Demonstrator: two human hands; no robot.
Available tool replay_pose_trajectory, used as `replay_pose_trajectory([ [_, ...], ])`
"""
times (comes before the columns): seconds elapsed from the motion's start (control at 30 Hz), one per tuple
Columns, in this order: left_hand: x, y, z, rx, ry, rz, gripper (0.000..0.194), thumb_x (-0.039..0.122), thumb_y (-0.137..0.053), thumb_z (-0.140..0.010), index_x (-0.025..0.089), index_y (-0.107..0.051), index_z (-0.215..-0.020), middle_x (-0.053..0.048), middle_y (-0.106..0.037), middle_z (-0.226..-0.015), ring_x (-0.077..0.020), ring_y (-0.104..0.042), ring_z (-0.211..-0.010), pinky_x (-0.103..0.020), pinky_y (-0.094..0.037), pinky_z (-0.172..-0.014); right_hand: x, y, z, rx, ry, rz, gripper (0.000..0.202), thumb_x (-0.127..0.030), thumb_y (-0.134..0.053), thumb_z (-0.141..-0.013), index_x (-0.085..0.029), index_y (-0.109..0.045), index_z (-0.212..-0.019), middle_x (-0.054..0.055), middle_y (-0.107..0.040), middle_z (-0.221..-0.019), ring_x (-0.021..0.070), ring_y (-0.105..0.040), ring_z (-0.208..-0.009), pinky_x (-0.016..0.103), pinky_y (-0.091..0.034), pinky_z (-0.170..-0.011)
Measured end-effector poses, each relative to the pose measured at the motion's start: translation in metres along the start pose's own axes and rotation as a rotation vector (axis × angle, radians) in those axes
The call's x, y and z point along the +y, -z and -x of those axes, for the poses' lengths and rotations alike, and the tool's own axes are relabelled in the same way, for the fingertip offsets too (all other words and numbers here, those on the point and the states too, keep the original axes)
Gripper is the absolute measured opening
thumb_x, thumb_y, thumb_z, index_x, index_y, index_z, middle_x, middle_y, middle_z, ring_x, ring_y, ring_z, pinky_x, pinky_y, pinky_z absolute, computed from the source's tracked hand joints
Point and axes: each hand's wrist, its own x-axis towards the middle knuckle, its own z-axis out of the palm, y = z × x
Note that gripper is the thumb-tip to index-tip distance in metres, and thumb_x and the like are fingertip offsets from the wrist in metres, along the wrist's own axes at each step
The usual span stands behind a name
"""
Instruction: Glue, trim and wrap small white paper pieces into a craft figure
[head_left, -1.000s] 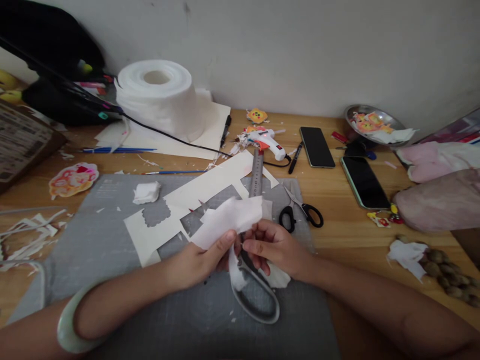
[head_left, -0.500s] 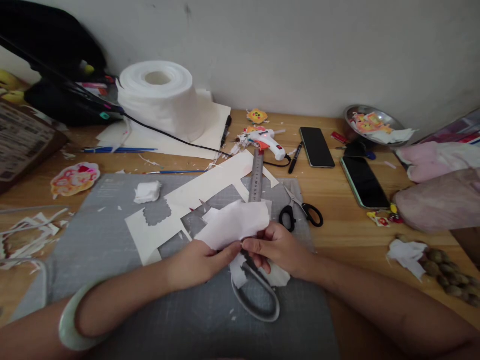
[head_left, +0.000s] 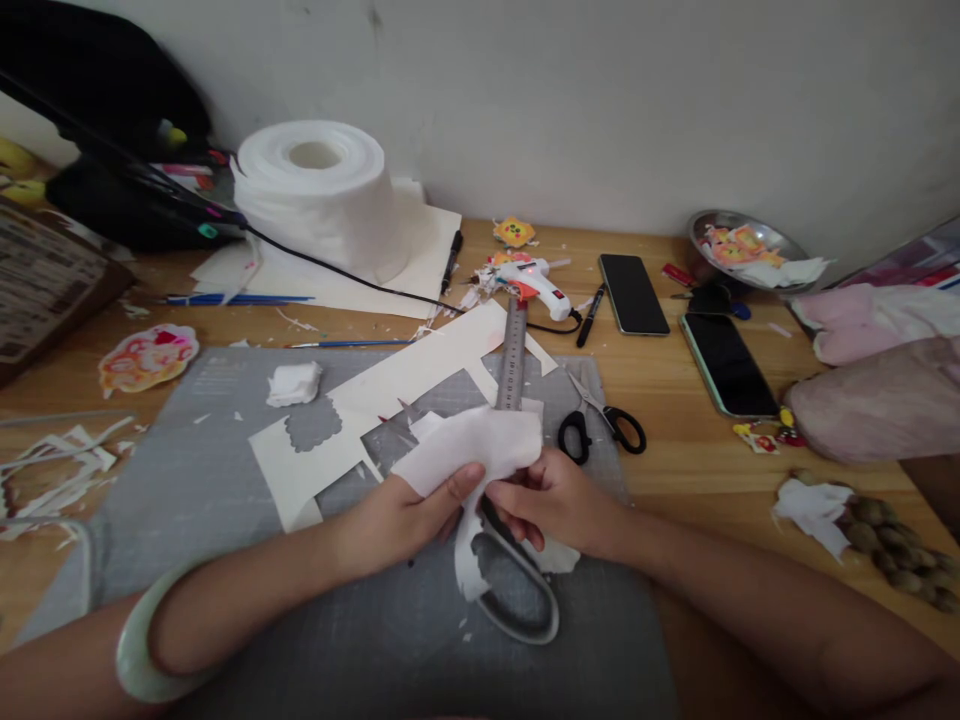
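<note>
My left hand (head_left: 420, 510), a pale green bangle on its forearm, grips a piece of white paper (head_left: 472, 445) with the thumb pressed on top. At the paper's near edge, my right hand (head_left: 559, 505) is closed in a pinch on it. A ragged, narrow strip hangs from the paper between my hands. Beneath the strip lies a large grey loop handle (head_left: 551, 620), its other end hidden by my hands and the paper. Another pale piece (head_left: 562, 558) shows under my right hand. A cut-out white card (head_left: 420, 370) and a steel ruler (head_left: 512, 360) lie just beyond.
Black-handled scissors (head_left: 600, 415) lie right of my hands on the grey cutting mat (head_left: 225, 450). Farther back are a glue gun (head_left: 536, 285) with its cord, two phones (head_left: 634, 292), a white roll (head_left: 315, 210) and a metal bowl (head_left: 705, 250). Paper scraps (head_left: 67, 465) lie left.
The white strip hangs longer and farther down over the grey handle. My left thumb has shifted slightly up the paper, away from my right fingertips.
</note>
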Motion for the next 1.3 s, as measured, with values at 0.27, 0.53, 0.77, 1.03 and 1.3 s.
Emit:
replay_pose_trajectory([
  [0.27, 0.004, 0.000, -0.001, -0.025, -0.020, 0.020, 0.040, 0.050, -0.034, -0.080, 0.018, -0.042, -0.058, 0.005, -0.042, -0.050, -0.0103, -0.040, -0.049, -0.022, -0.036, -0.049, -0.003, -0.002, 0.002, 0.001, -0.008, -0.033, 0.015, -0.021, -0.050, -0.074, -0.014, -0.047, -0.061, -0.006, -0.047, -0.047, 0.0022, -0.039, -0.036, 0.011, -0.031, -0.030],
  [0.53, 0.010, 0.001, -0.003, -0.053, -0.030, 0.130, 0.043, 0.053, -0.033, -0.080, 0.017, -0.048, -0.062, 0.004, -0.047, -0.048, -0.0097, -0.042, -0.044, -0.021, -0.035, -0.043, 0.003, 0.002, 0.000, 0.026, -0.010, -0.062, 0.015, -0.026, -0.051, -0.075, -0.015, -0.048, -0.066, -0.007, -0.046, -0.044, 0.0023, -0.037, -0.032, 0.013, -0.029, -0.029],
  [0.77, 0.007, -0.001, -0.001, -0.016, 0.000, 0.135, 0.036, 0.051, -0.043, -0.076, 0.016, -0.052, -0.076, 0.005, -0.047, -0.052, -0.0103, -0.044, -0.049, -0.021, -0.040, -0.047, 0.001, 0.002, 0.000, 0.022, -0.043, -0.085, 0.021, -0.034, -0.054, -0.075, -0.015, -0.049, -0.069, -0.007, -0.048, -0.049, 0.0028, -0.039, -0.035, 0.013, -0.032, -0.031],
  [1.03, 0.002, 0.002, -0.002, -0.038, -0.088, 0.056, 0.033, 0.050, -0.046, -0.076, 0.018, -0.055, -0.076, 0.000, -0.057, -0.063, -0.0165, -0.054, -0.068, -0.023, -0.046, -0.058, 0.001, -0.001, 0.003, 0.005, -0.011, 0.006, 0.027, -0.040, -0.058, -0.074, -0.014, -0.051, -0.069, -0.008, -0.043, -0.044, 0.0030, -0.039, -0.034, 0.014, -0.030, -0.032],
  [1.3, -0.004, 0.006, -0.005, -0.133, -0.134, -0.018, 0.036, 0.049, -0.040, -0.080, 0.018, -0.049, -0.064, 0.002, -0.048, -0.054, -0.0144, -0.049, -0.064, -0.023, -0.043, -0.058, 0.001, -0.001, 0.001, -0.013, -0.021, -0.075, 0.035, -0.049, -0.059, -0.069, -0.015, -0.049, -0.065, -0.006, -0.044, -0.045, 0.0038, -0.036, -0.034, 0.016, -0.028, -0.031],
])
